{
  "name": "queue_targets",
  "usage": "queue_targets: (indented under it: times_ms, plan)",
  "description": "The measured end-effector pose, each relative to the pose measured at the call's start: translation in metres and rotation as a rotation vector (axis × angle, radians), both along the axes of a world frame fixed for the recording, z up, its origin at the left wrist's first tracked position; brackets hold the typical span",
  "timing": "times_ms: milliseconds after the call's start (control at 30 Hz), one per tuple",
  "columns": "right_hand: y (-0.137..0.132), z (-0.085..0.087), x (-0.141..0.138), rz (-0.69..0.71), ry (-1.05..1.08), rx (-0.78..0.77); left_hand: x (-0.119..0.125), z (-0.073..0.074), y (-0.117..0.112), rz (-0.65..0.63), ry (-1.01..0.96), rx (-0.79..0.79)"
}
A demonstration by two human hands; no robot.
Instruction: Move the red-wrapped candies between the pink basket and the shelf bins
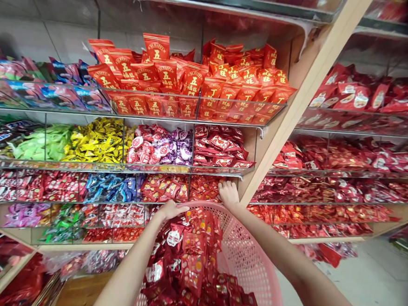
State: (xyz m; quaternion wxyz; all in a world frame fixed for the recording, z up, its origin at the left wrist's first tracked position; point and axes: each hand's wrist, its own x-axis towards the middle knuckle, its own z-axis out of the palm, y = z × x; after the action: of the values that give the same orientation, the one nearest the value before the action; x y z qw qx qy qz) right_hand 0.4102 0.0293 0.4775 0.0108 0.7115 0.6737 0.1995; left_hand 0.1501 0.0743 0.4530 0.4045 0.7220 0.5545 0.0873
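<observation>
The left hand (169, 210) and the right hand (228, 194) were both placed on the rim of a pink basket (251, 266), which was held up in front of a shelf rack. The left hand was set on the near left of the rim, partly closed, with its fingers lying over the edge. The right hand was set on the far side, its fingers bent over the rim, just below a clear bin (226, 167) of red packets. Nothing but the basket was seen to be held by either hand.

The basket was heaped with red foil sweets (187, 261), some with white labels, and its perforated wall was visible on the right. It was positioned directly in front of the lower bins, with its far rim close to them.

The rack was seen as rows of clear bins on a slanted wooden frame (321, 103). Red "Be Happy" packets (156, 46) were stacked in the top row. Yellow sweets (98, 141) and pink-and-purple sweets (158, 147) were held in the row below, with blue packets (108, 187) lower down. A second rack (354, 156) of red packets stood to the right. A wooden board (78, 301) was visible at lower left, and a floor (380, 271) at lower right.
</observation>
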Motion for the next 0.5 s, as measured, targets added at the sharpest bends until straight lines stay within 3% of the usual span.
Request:
queue_targets:
  times_ms: [300,500]
  plan:
    - [0.001,-0.007,0.002,-0.073,0.03,-0.007,0.002,-0.003,0.0,-0.03,0.072,0.083]
    - [-0.015,0.013,0.003,-0.053,0.116,0.06,0.001,-0.005,0.003,-0.066,0.045,0.092]
